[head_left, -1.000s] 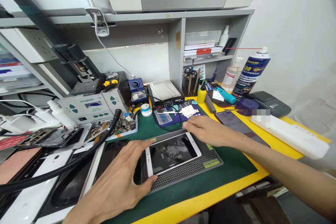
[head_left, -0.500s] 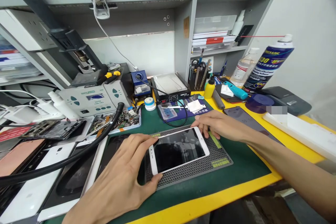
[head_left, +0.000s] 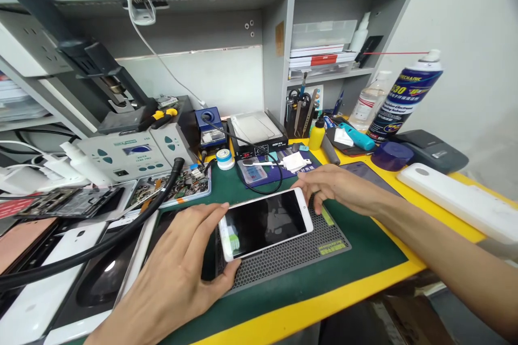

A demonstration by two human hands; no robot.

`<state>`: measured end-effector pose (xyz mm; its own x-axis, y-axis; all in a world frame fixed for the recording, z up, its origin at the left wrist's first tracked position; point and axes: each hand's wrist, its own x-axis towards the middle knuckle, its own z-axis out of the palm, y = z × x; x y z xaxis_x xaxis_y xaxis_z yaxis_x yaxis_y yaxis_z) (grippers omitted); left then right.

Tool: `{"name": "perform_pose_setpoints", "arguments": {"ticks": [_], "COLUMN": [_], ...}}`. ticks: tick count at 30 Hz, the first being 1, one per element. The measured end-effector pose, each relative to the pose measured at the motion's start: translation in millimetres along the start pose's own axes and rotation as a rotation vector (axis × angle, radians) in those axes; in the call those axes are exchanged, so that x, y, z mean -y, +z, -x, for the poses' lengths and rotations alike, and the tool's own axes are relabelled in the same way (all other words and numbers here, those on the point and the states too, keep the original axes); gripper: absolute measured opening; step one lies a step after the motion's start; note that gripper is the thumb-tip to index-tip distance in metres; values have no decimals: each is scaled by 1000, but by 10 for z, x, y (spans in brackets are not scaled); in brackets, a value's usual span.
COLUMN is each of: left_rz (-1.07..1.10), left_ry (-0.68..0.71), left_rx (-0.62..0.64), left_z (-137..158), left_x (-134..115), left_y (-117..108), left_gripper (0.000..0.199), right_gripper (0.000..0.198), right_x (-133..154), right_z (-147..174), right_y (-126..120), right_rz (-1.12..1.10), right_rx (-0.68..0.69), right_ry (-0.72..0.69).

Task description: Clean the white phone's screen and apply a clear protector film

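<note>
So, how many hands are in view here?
2: the left hand at the left end of the white-framed phone, the right hand by its far right corner.

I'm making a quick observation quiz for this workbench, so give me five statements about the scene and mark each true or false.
1. The left hand holds the white phone near one end. True.
2. The right hand holds the yellow bottle. False; it is at the phone's far right corner.
3. The phone is face down. False; its screen faces up.
4. A honeycomb-patterned mat lies beneath the phone. True.
5. The spray can has a green straw. False; it is red.
</note>
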<state>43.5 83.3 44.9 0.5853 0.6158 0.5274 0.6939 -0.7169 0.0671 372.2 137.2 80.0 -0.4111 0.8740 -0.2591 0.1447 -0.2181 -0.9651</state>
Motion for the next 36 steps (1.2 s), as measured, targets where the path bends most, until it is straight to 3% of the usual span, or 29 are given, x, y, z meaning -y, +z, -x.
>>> {"name": "perform_pose_setpoints", "arguments": {"ticks": [5,10,14,19,36], "left_rz": [49,50,21,-1,54], "left_ry": [-58,-88,-74,-42,-37], "left_rx": [-60,-89,-107,-128,-70], "left_z": [16,13,-18,-24,-45], "left_x": [37,41,28,26,-24], "left_y": [7,15,12,6,-24], "left_gripper": [73,76,77,78,84], "right_gripper": [24,30,39,35,26], "right_x": [6,-7,-28,-42,-28], "right_z": [24,13,-27,-51,-41], "right_y": [-6,22,42,69,73], "right_rz": [-244,-549,-590,-585,-623], "right_rx": [170,386,334,241,208], "right_ry": [13,51,96,130,139]}}
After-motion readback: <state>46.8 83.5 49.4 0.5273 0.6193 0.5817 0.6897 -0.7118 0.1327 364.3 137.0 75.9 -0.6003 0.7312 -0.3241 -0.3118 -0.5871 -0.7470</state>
